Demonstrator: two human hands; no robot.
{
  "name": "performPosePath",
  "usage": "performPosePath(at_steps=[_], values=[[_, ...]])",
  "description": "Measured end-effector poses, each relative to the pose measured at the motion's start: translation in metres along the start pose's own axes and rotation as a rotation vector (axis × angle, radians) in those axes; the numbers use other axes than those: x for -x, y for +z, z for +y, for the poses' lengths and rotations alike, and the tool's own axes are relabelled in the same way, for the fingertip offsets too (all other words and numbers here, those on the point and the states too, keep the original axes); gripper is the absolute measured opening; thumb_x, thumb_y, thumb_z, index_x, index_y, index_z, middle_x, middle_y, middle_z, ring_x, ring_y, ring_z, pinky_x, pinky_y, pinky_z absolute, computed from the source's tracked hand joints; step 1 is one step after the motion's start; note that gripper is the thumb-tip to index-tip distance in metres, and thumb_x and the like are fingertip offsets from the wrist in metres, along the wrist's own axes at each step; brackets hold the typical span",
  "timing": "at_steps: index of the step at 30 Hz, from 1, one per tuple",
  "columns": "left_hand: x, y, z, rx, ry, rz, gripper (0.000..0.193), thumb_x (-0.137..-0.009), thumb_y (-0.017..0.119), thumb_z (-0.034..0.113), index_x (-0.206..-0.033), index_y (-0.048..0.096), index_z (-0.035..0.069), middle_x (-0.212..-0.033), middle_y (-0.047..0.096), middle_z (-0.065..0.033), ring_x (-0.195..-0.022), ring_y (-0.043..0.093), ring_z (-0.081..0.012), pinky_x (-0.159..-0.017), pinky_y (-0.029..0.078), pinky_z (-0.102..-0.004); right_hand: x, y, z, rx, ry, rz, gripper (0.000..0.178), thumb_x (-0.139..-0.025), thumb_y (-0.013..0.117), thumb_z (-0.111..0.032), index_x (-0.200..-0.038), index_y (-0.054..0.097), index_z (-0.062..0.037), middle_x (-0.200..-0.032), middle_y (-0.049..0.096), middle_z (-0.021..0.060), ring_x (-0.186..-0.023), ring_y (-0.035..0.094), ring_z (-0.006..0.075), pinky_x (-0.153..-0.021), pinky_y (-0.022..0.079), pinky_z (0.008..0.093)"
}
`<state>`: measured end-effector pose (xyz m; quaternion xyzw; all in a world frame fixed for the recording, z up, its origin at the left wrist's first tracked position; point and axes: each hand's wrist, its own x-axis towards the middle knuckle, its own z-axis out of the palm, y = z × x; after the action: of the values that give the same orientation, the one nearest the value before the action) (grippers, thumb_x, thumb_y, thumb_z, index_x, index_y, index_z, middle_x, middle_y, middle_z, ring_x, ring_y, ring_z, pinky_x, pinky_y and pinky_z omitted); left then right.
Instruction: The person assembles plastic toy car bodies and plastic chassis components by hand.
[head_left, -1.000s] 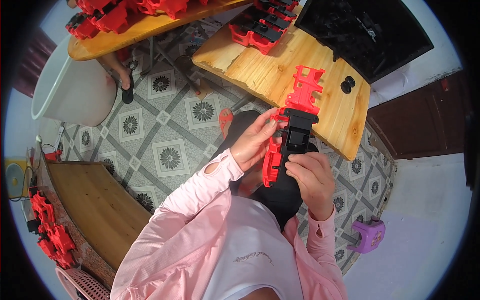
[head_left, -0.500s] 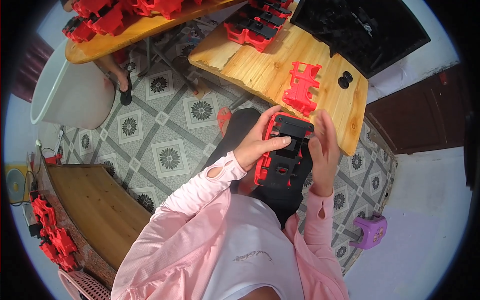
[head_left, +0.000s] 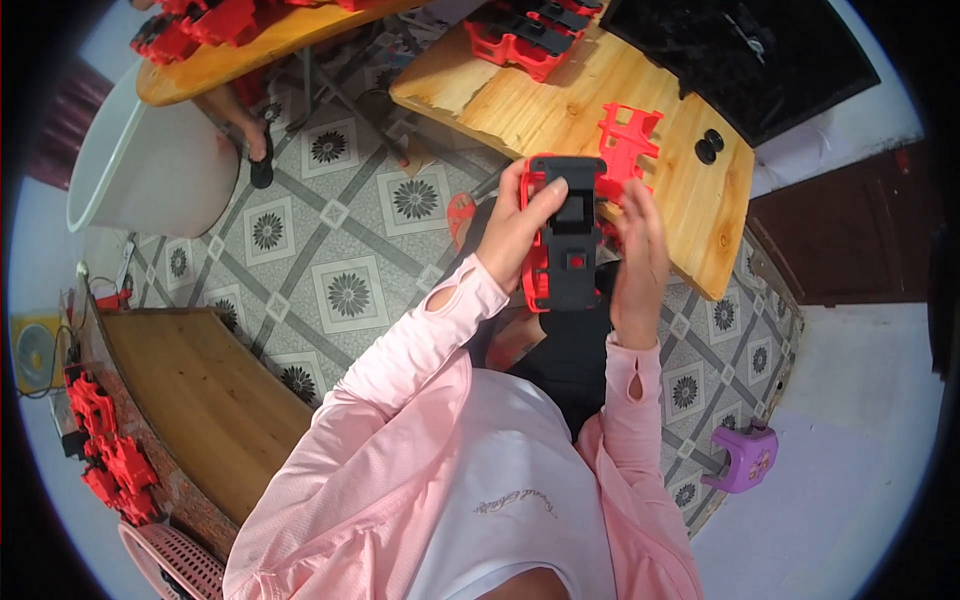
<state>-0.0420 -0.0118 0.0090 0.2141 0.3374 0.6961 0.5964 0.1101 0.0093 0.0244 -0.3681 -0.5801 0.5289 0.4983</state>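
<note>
Both hands are on a red and black plastic part [head_left: 565, 235], held up just off the near edge of the wooden table [head_left: 520, 100]. Left hand [head_left: 515, 225] is wrapped tight around its left side; right hand [head_left: 635, 250] lies flat against the right side, fingers straight. A loose red piece [head_left: 630, 140] sits on the tabletop just behind.

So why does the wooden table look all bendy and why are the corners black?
Head view: the fisheye lens curves the pale wooden table's edges and leaves a black ring at the rim; bright, even daylight; the red-and-black plastic part in both hands looks sharp, not blurred.

left hand [head_left: 517, 228] gripping; right hand [head_left: 638, 262] open, pressing
</note>
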Motion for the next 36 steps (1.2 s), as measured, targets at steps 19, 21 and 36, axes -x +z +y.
performPosePath(at_steps=[19, 21, 36], values=[[-0.015, -0.003, 0.003, 0.061, 0.004, 0.006, 0.054, -0.091, 0.066, 0.023, -0.131, 0.035, 0.005, -0.112, 0.056, -0.0101, -0.099, 0.059, -0.0158, -0.083, 0.052, -0.0316, 0.012, 0.013, -0.010, 0.756, -0.580, -0.178, 0.025, -0.073, 0.074, -0.007, -0.098, 0.069, -0.0067, -0.099, 0.060, 0.0052, -0.089, 0.054, 0.0233, -0.079, 0.045, 0.0337], [-0.013, -0.006, 0.005, 0.078, -0.026, -0.013, 0.053, -0.091, 0.065, 0.023, -0.131, 0.035, 0.006, -0.113, 0.055, -0.0103, -0.099, 0.058, -0.0160, -0.083, 0.052, -0.0319, 0.017, 0.011, -0.006, 0.789, -0.495, -0.159, 0.035, -0.076, 0.073, -0.006, -0.110, 0.066, -0.0051, -0.117, 0.057, 0.0092, -0.105, 0.056, 0.0243, -0.088, 0.046, 0.0331], [-0.008, -0.018, 0.023, 0.118, 0.062, 0.113, 0.043, -0.094, 0.061, 0.032, -0.126, 0.040, 0.011, -0.114, 0.053, -0.0068, -0.103, 0.055, -0.0155, -0.088, 0.048, -0.0329, 0.016, 0.027, 0.002, -0.097, 0.126, -0.259, 0.071, -0.088, 0.060, -0.006, -0.149, 0.023, -0.0012, -0.143, 0.040, 0.0123, -0.126, 0.045, 0.0184, -0.105, 0.037, 0.0317]])
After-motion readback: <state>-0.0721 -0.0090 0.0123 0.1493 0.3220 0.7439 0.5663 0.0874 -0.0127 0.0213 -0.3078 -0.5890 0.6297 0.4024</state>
